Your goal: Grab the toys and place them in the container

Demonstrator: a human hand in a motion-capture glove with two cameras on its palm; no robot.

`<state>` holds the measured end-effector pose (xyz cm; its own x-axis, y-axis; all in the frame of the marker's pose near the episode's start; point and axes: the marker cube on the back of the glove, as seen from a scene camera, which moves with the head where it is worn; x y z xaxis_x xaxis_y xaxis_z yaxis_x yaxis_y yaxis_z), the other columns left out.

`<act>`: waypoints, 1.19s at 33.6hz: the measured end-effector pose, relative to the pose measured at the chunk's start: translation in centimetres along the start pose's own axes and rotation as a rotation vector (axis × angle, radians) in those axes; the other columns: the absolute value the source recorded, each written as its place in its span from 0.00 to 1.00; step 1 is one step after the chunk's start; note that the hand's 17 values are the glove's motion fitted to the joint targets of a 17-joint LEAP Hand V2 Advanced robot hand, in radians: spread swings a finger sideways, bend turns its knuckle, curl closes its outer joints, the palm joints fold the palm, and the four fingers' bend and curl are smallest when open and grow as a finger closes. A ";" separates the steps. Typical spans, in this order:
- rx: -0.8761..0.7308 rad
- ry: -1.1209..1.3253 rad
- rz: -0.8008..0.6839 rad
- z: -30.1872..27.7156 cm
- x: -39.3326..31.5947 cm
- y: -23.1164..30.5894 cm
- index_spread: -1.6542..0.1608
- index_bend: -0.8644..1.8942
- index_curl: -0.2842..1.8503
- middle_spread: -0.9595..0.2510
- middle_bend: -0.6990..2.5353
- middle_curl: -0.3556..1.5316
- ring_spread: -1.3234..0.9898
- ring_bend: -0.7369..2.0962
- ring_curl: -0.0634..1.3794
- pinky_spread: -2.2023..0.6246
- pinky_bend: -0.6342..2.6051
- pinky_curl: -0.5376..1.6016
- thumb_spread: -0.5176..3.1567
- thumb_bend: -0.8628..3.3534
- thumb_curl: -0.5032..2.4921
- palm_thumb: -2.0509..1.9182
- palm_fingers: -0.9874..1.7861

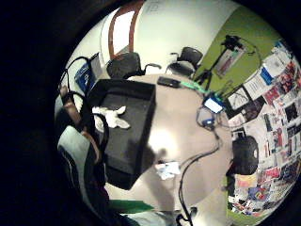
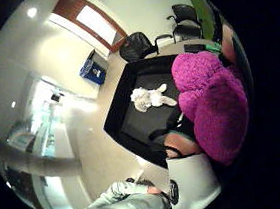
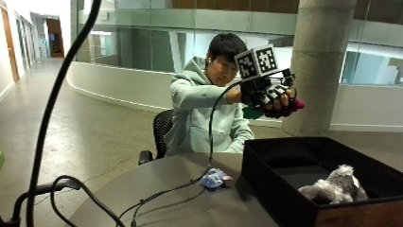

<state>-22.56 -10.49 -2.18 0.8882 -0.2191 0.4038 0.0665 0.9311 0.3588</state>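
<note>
A magenta plush toy [image 3: 294,105] was clasped in the raised right hand [image 3: 272,97], fingers curled round it. The black container [image 3: 264,156], with 1 grey toy [image 3: 334,187] inside, lay below the grip. 1 blue toy [image 3: 214,178] was left on the surface [image 3: 163,198].

The outside camera is sitting low at the table's [image 3: 182,189] near edge, facing the seated person across it, with the black container [image 3: 277,189] close on its right. Both palm cameras are looking down from well above the table. All three views are sharing the container and the pale plush toy [image 3: 334,187] inside it.
</note>
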 end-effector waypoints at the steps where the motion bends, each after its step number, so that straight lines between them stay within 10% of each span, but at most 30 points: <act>1: -0.027 -0.006 -0.018 0.7 -0.5 0.0 0.73 0.51 0.41 0.60 0.53 0.64 0.45 0.77 0.46 0.64 0.58 0.52 0.33 0.23 0.42 0.66 0.70; 8: -0.162 -0.021 -0.068 3.4 -1.9 0.5 0.76 0.46 0.42 0.66 0.39 0.56 0.48 0.62 0.42 0.69 0.56 0.53 0.41 0.19 0.37 0.57 0.24; 23: -0.186 0.012 -0.038 0.2 5.7 3.6 0.76 0.40 0.35 0.75 0.29 0.47 0.52 0.44 0.23 0.77 0.45 0.43 0.46 0.20 0.31 0.52 0.31; 40: -0.672 0.390 -0.130 5.0 16.3 13.8 0.75 0.35 0.32 0.77 0.26 0.42 0.54 0.38 0.21 0.78 0.44 0.41 0.50 0.22 0.30 0.57 0.29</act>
<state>-9.48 -2.71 13.58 0.9417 -0.3355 0.0244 0.3305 0.9092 -0.2532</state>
